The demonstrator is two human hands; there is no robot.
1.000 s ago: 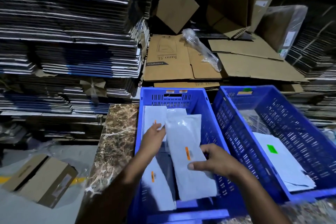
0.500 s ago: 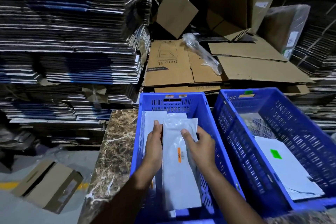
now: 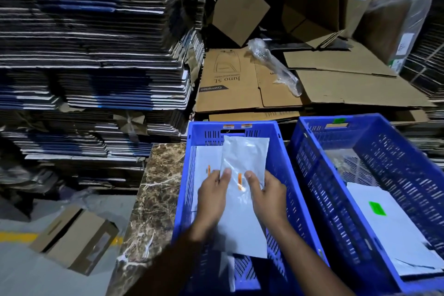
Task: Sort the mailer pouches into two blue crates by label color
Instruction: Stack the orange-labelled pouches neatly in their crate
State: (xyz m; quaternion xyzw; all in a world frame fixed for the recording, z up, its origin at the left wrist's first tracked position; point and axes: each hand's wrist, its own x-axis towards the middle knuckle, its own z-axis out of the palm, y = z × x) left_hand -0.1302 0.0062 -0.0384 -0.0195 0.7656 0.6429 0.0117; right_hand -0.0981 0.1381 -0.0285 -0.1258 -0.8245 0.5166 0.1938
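White pouch (image 3: pixel 242 175) pinched by both hands, left (image 3: pixel 211 197), right (image 3: pixel 269 197), over blue crate (image 3: pixel 276 151)

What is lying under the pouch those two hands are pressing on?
Under the top pouch in the left crate, another white pouch with an orange label shows. Anything lower is covered.

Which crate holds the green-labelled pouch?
The right-hand blue crate: its white pouch bears a green label; the left crate's pouches show orange.
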